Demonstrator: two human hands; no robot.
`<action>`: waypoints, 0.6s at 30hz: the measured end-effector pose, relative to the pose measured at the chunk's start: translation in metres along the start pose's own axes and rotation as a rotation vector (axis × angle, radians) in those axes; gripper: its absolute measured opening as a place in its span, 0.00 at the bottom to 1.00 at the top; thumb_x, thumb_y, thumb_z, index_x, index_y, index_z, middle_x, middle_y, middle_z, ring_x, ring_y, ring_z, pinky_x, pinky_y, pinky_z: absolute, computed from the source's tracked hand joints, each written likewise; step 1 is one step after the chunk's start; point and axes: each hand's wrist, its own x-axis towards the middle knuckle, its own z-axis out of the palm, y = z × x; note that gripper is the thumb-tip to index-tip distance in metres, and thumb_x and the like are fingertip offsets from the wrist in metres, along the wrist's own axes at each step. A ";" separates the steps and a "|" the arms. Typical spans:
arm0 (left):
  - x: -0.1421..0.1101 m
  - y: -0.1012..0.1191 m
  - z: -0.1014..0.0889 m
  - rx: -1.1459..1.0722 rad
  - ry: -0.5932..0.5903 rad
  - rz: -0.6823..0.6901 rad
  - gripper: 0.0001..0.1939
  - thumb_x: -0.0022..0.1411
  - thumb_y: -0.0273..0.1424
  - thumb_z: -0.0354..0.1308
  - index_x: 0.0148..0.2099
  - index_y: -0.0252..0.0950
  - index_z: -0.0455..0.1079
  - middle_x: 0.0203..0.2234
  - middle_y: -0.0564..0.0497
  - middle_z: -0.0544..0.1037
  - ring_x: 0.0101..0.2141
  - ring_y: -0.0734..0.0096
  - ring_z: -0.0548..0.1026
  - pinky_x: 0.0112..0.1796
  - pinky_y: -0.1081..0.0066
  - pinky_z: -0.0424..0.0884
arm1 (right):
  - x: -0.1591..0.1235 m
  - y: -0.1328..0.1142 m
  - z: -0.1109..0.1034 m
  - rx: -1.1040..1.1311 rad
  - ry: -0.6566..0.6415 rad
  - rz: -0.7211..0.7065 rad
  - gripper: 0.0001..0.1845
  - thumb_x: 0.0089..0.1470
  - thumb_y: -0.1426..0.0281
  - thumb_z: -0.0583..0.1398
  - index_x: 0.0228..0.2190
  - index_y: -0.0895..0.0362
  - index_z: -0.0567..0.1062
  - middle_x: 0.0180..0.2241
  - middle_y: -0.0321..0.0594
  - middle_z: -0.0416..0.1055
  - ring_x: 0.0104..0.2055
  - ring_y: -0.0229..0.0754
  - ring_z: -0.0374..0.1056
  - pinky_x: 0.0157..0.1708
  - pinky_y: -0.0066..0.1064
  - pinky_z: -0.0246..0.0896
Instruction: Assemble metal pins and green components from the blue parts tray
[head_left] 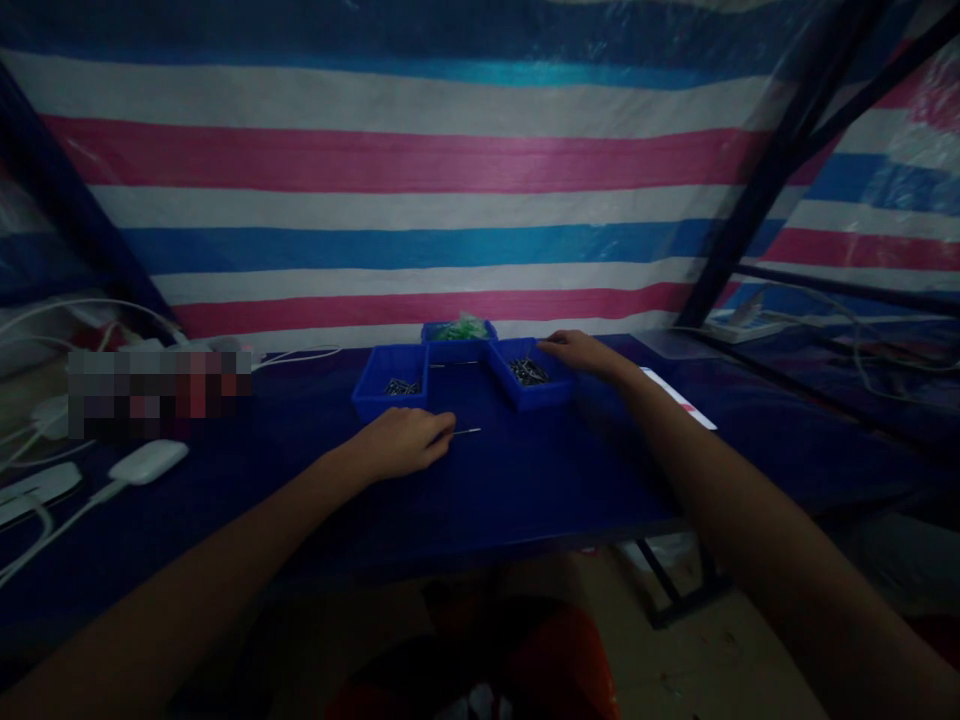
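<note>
Probably the likeliest slip lies nearest: the left hand (405,442), fingers closed on what seems to be one end of a pin (470,431), leaves the other end poking out over the desk (525,490). A loose pinch could let something that thin drop and roll, and in this dim light it would be hard to spot against the dark blue. The pin itself looks slender, straight and pale, perhaps metal; its left end is hidden by the fingers, so I can't tell its full length or shape.

Just beyond the hand stands the left bin (371,408), close enough for a knuckle or wrist to nudge it. Its pieces (402,387) — short, metallic — lie in a small heap. Beside it, across a gap, the right bin (546,396) holds a fuller, tangled pile (529,371), greyish and glinting. The right hand (577,351) rests at its right rim, fingers bent; whether it grips anything I cannot tell. Leaning weight on that rim could tip or drag the bin — and a tangled pile might bring several pieces out together.

Farther back, another thin strip (454,363) lies on the desk between the bins, easily swept aside unnoticed, before the back bin (459,349) with its crumpled green stuff (465,328).
</note>
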 end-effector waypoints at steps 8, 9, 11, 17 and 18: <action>0.001 0.001 -0.004 0.000 -0.019 -0.010 0.09 0.61 0.32 0.41 0.36 0.37 0.62 0.24 0.52 0.71 0.25 0.72 0.70 0.24 0.73 0.57 | 0.003 0.000 0.014 0.064 0.028 0.059 0.13 0.47 0.67 0.54 0.28 0.63 0.74 0.28 0.45 0.73 0.30 0.41 0.66 0.26 0.28 0.55; 0.001 0.001 -0.004 0.006 -0.019 -0.012 0.10 0.61 0.32 0.41 0.36 0.37 0.62 0.24 0.52 0.71 0.25 0.71 0.70 0.24 0.73 0.58 | 0.002 -0.001 0.013 0.074 0.049 0.057 0.13 0.47 0.68 0.54 0.28 0.63 0.74 0.27 0.44 0.72 0.29 0.40 0.66 0.26 0.28 0.54; 0.001 0.001 -0.004 0.016 -0.016 -0.009 0.09 0.61 0.32 0.41 0.36 0.37 0.62 0.24 0.52 0.71 0.25 0.71 0.70 0.24 0.73 0.57 | -0.001 -0.003 0.010 0.092 0.094 0.045 0.12 0.46 0.67 0.53 0.28 0.63 0.73 0.27 0.43 0.71 0.28 0.39 0.64 0.25 0.28 0.53; 0.000 0.002 -0.004 0.017 -0.014 -0.009 0.09 0.61 0.32 0.41 0.36 0.37 0.62 0.25 0.52 0.72 0.25 0.71 0.70 0.24 0.73 0.57 | -0.009 -0.011 0.006 0.115 0.159 -0.001 0.10 0.43 0.66 0.54 0.26 0.60 0.69 0.24 0.41 0.68 0.25 0.38 0.62 0.23 0.28 0.51; 0.000 0.002 -0.004 0.013 -0.016 -0.009 0.09 0.61 0.32 0.41 0.36 0.37 0.62 0.25 0.52 0.72 0.25 0.71 0.70 0.24 0.73 0.58 | -0.010 -0.012 0.005 0.115 0.165 -0.012 0.10 0.43 0.66 0.54 0.26 0.60 0.68 0.23 0.40 0.68 0.25 0.37 0.61 0.23 0.28 0.50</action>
